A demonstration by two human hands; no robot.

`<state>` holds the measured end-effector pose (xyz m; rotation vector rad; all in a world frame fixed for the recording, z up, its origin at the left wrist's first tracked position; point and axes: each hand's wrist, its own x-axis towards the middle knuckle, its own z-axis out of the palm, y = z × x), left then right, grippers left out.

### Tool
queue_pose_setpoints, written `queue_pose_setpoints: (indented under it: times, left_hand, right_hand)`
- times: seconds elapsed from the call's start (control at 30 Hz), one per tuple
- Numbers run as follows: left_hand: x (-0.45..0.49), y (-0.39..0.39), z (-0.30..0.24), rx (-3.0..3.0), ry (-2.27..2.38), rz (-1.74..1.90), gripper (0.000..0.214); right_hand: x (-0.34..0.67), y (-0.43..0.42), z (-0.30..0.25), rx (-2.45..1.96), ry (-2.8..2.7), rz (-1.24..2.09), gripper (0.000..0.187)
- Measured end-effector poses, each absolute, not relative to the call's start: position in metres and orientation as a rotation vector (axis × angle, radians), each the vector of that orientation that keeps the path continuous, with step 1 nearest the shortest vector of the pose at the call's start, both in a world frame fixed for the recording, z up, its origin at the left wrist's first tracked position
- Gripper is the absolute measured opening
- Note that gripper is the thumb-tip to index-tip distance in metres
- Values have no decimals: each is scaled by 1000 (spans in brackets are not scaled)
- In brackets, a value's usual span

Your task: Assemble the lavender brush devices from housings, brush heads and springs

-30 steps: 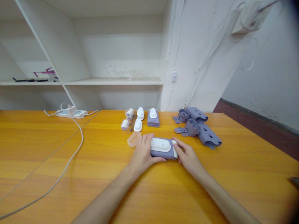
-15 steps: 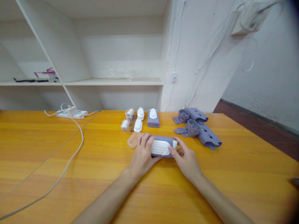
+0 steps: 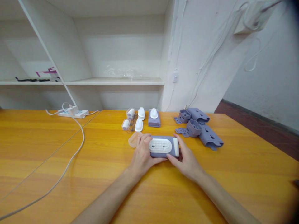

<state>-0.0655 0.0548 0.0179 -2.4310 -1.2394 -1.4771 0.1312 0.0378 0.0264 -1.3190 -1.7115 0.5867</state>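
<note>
Between my two hands lies a flat purple-grey plastic case, its long side running left to right just above the table. A white oval panel with a bumpy surface and two dark slots faces up on it. At its right end sits a white end piece. My left hand wraps round the left end, thumb along the near edge. Fingers of my right hand grip the right end, thumb at the near lower edge. A translucent peach cover lies just beyond my left hand.
Behind are white ribbed parts, white rollers in clear cups, springs and another purple-grey case. Purple-grey cups and shells lie at right. A power strip and cable are left.
The case has tipped so the white panel shows more fully, its slots now visible. My right thumb has moved off the panel to the case's near edge.
</note>
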Motion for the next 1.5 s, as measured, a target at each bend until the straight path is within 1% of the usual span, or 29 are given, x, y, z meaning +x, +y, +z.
queue_pose_setpoints:
  times: [0.07, 0.1, 0.27, 0.37, 0.43, 0.6, 0.7, 0.8, 0.83, 0.93, 0.97, 1.1, 1.27, 1.5]
  left_hand:
    - [-66, 56, 18, -2418, -1230, -1478, 76]
    - [-67, 57, 18, -2416, -1216, -1473, 76]
    - [-68, 57, 18, -2448, -1143, -1423, 75]
    - [-68, 56, 18, -2466, -1129, -1412, 74]
    - [-68, 56, 17, -2469, -1117, -1424, 73]
    - [-69, 56, 16, -2452, -1090, -1452, 72]
    - [-69, 57, 16, -2412, -1099, -1464, 70]
    - [-68, 57, 16, -2362, -1118, -1493, 68]
    - [-67, 57, 17, -2348, -1122, -1502, 68]
    - [-65, 55, 19, -2353, -1077, -1517, 70]
    - [-65, 55, 19, -2365, -1052, -1520, 70]
    - [-65, 54, 20, -2399, -1026, -1505, 69]
    - [-64, 55, 19, -2435, -1042, -1467, 68]
    - [-61, 54, 21, -2433, -1047, -1516, 69]
  right_hand:
    - [132, 38, 27, -1322, -1727, 583, 85]
    - [133, 39, 27, -1337, -1735, 581, 86]
    - [140, 40, 30, -1448, -1840, 570, 78]
    - [143, 39, 33, -1437, -1868, 576, 71]
    - [144, 38, 35, -1398, -1860, 625, 69]
    - [141, 39, 33, -1322, -1796, 778, 81]
    - [135, 40, 26, -1243, -1711, 888, 84]
    - [130, 39, 20, -1190, -1615, 864, 88]
    - [128, 39, 19, -1171, -1583, 860, 84]
    - [126, 39, 22, -1124, -1475, 969, 54]
    - [125, 39, 23, -1117, -1436, 1025, 49]
    - [123, 41, 24, -1130, -1336, 1120, 46]
    - [122, 41, 19, -1198, -1293, 1025, 48]
    - [123, 40, 22, -1189, -1250, 943, 48]
